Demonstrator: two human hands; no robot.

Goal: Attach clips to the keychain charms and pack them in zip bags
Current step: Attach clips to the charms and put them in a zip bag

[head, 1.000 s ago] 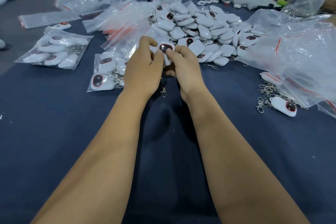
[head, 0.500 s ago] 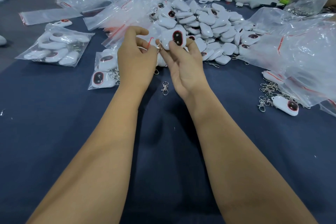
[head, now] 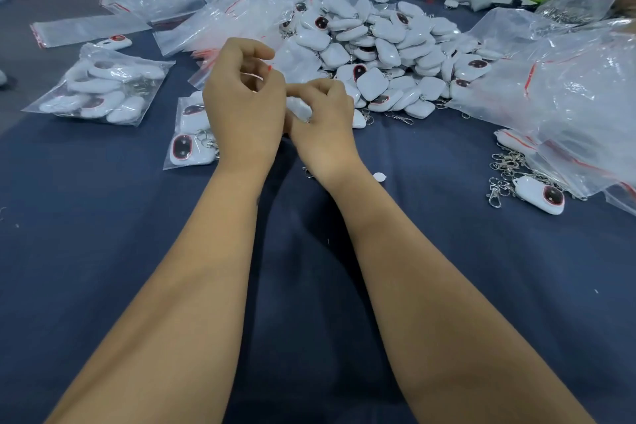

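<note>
Two bare forearms are seen reaching forward over a table covered in dark blue cloth [head: 103,234]. The left hand [head: 246,113] and right hand [head: 325,129] are brought together at the centre, touching. A white keychain charm [head: 300,108] is held between them; the right hand's fingers are curled round it, while the left hand's curled fingers are pinched beside it, though what they grasp cannot be made out. Just behind the hands a large pile of loose white charms [head: 378,45] is heaped. To the left, a filled zip bag [head: 103,89] and a smaller packed bag [head: 191,138] are laid flat. At the right, a single charm with a clip [head: 538,194] is placed beside loose metal clips [head: 506,165] and crumpled clear bags [head: 568,86].
</note>
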